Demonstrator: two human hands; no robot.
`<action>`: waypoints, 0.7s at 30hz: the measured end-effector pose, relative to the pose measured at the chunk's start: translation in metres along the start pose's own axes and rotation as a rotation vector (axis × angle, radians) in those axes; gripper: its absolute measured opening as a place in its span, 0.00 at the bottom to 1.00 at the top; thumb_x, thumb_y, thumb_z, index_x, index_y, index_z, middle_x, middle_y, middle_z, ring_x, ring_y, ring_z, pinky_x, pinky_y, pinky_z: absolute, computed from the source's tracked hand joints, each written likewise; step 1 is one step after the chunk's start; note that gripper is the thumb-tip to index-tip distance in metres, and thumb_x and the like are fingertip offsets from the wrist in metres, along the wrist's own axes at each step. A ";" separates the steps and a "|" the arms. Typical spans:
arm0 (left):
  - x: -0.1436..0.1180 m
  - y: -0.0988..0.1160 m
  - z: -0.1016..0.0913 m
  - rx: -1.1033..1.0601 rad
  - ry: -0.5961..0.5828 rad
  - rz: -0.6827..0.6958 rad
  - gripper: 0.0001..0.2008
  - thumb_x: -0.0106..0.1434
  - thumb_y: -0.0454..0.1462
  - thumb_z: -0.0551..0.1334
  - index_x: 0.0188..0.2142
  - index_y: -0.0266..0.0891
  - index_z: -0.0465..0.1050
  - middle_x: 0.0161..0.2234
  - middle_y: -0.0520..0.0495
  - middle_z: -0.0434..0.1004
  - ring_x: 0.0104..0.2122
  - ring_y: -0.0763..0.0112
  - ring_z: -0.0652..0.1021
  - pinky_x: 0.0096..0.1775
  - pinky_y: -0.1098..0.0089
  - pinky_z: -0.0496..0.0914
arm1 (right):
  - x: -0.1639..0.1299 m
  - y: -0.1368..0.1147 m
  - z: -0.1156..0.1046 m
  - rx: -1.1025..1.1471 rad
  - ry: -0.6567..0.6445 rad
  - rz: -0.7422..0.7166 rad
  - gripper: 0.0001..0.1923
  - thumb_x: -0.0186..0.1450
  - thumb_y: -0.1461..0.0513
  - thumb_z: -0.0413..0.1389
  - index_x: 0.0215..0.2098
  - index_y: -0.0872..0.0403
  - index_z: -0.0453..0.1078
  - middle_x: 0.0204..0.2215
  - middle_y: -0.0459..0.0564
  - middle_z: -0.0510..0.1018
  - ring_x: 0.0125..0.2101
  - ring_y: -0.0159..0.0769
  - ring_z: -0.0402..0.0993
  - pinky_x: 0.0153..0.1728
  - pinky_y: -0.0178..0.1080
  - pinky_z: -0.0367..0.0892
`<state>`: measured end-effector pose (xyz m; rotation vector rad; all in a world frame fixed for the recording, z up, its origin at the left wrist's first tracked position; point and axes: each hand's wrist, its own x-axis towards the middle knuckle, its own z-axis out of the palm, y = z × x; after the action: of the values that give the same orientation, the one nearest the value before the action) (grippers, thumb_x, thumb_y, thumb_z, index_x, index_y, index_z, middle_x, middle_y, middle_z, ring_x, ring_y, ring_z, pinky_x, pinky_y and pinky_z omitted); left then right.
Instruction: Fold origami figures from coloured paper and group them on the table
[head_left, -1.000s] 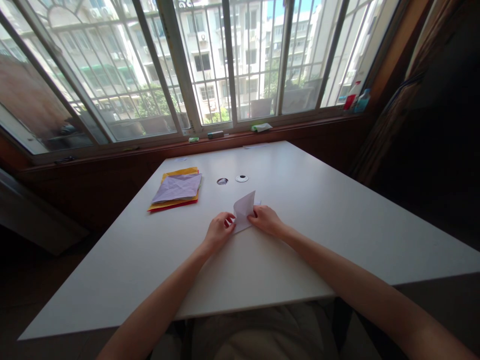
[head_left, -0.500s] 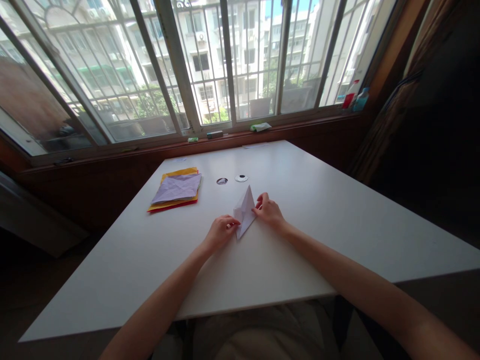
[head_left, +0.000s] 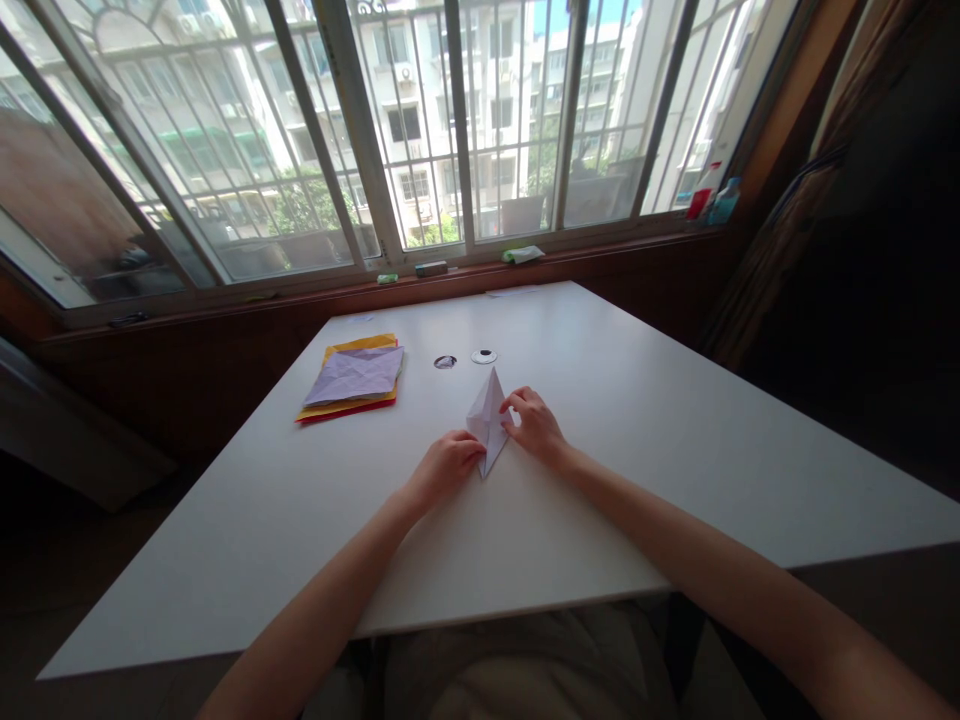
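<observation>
Since half a second ago, both hands are closing in: the left hand is pinning the folded white paper flat on the white table, fingers together, while right hand fingertips are pressing its right edge, apparently creasing it.

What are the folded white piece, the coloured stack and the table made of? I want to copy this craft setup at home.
The folded white piece, pinched between the left hand and right hand, looks like thin matte paper: sharp creases, a pointed tip. The coloured stack seems the same, as flat creased sheets. The table looks like smooth white laminate or painted board; which one is unclear.
</observation>
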<state>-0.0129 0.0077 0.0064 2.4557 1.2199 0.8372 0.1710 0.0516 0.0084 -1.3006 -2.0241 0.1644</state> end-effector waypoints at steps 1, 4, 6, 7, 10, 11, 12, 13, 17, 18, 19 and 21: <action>0.000 0.000 0.000 0.006 -0.002 0.005 0.11 0.58 0.32 0.54 0.34 0.40 0.75 0.35 0.47 0.73 0.33 0.71 0.73 0.38 0.71 0.67 | -0.001 -0.002 0.000 0.033 -0.036 -0.009 0.05 0.55 0.65 0.53 0.31 0.55 0.68 0.31 0.50 0.70 0.31 0.33 0.66 0.32 0.33 0.60; 0.000 0.002 0.001 0.009 -0.003 0.025 0.11 0.58 0.32 0.54 0.34 0.40 0.74 0.35 0.46 0.73 0.34 0.71 0.73 0.38 0.71 0.67 | -0.003 -0.007 0.002 0.095 -0.187 -0.045 0.08 0.57 0.59 0.53 0.27 0.56 0.69 0.23 0.46 0.71 0.23 0.29 0.64 0.26 0.31 0.57; 0.000 0.003 0.002 0.004 -0.003 0.045 0.11 0.59 0.32 0.53 0.34 0.40 0.74 0.36 0.46 0.74 0.34 0.71 0.73 0.39 0.71 0.67 | -0.004 -0.008 0.004 0.084 -0.242 -0.063 0.08 0.56 0.59 0.54 0.25 0.56 0.69 0.21 0.45 0.71 0.22 0.28 0.63 0.24 0.31 0.55; 0.000 0.003 0.002 0.002 -0.005 0.054 0.11 0.59 0.32 0.53 0.34 0.40 0.74 0.36 0.47 0.74 0.34 0.71 0.73 0.39 0.71 0.67 | -0.004 -0.008 0.005 0.079 -0.257 -0.064 0.07 0.55 0.59 0.54 0.25 0.56 0.69 0.21 0.46 0.72 0.22 0.28 0.64 0.24 0.30 0.55; 0.000 0.005 -0.001 0.012 -0.029 0.058 0.12 0.59 0.32 0.52 0.37 0.41 0.73 0.36 0.47 0.74 0.34 0.72 0.74 0.38 0.72 0.67 | -0.004 -0.007 0.006 0.086 -0.279 -0.049 0.06 0.54 0.61 0.54 0.24 0.56 0.70 0.23 0.46 0.74 0.23 0.29 0.65 0.25 0.30 0.55; -0.001 0.006 -0.003 0.022 -0.046 0.054 0.13 0.59 0.32 0.52 0.38 0.41 0.73 0.36 0.47 0.74 0.33 0.72 0.74 0.37 0.72 0.67 | -0.004 -0.006 0.006 0.090 -0.284 -0.044 0.06 0.54 0.62 0.54 0.25 0.56 0.70 0.23 0.47 0.74 0.24 0.29 0.66 0.25 0.30 0.55; -0.001 0.007 -0.005 0.037 -0.066 0.053 0.14 0.59 0.31 0.51 0.40 0.42 0.72 0.35 0.48 0.74 0.32 0.72 0.74 0.36 0.73 0.67 | -0.004 -0.006 0.006 0.090 -0.284 -0.040 0.06 0.54 0.62 0.54 0.25 0.56 0.70 0.24 0.47 0.74 0.24 0.29 0.66 0.25 0.30 0.55; -0.001 0.008 -0.007 0.056 -0.093 0.058 0.15 0.59 0.30 0.51 0.42 0.43 0.71 0.35 0.48 0.74 0.32 0.73 0.73 0.36 0.73 0.67 | -0.004 -0.006 0.006 0.088 -0.282 -0.037 0.06 0.54 0.62 0.54 0.25 0.56 0.70 0.24 0.47 0.75 0.24 0.29 0.66 0.25 0.30 0.55; -0.003 0.014 -0.014 0.144 -0.180 0.113 0.20 0.56 0.27 0.50 0.44 0.46 0.70 0.38 0.49 0.73 0.35 0.72 0.73 0.39 0.72 0.66 | -0.004 -0.006 0.006 0.070 -0.277 -0.030 0.05 0.54 0.63 0.53 0.25 0.56 0.70 0.23 0.47 0.75 0.24 0.29 0.66 0.24 0.30 0.55; -0.003 0.015 -0.015 0.160 -0.191 0.121 0.21 0.55 0.26 0.50 0.43 0.46 0.70 0.40 0.49 0.72 0.36 0.71 0.73 0.40 0.71 0.66 | -0.004 -0.006 0.006 0.069 -0.277 -0.029 0.05 0.54 0.63 0.53 0.24 0.56 0.70 0.23 0.47 0.74 0.24 0.29 0.66 0.24 0.30 0.54; -0.004 0.016 -0.016 0.172 -0.199 0.124 0.22 0.55 0.25 0.50 0.43 0.47 0.71 0.41 0.50 0.72 0.38 0.71 0.73 0.42 0.71 0.66 | -0.004 -0.006 0.005 0.069 -0.279 -0.028 0.05 0.54 0.63 0.53 0.24 0.56 0.70 0.23 0.47 0.74 0.24 0.29 0.65 0.24 0.30 0.54; -0.004 0.018 -0.018 0.182 -0.223 0.125 0.23 0.54 0.24 0.49 0.43 0.48 0.71 0.43 0.51 0.71 0.38 0.72 0.73 0.42 0.72 0.65 | -0.004 -0.007 0.004 0.074 -0.285 -0.029 0.06 0.54 0.63 0.52 0.24 0.56 0.70 0.23 0.46 0.74 0.23 0.28 0.65 0.24 0.29 0.54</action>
<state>-0.0145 -0.0068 0.0280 2.7070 1.1160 0.4812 0.1638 0.0460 0.0070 -1.2582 -2.2496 0.4287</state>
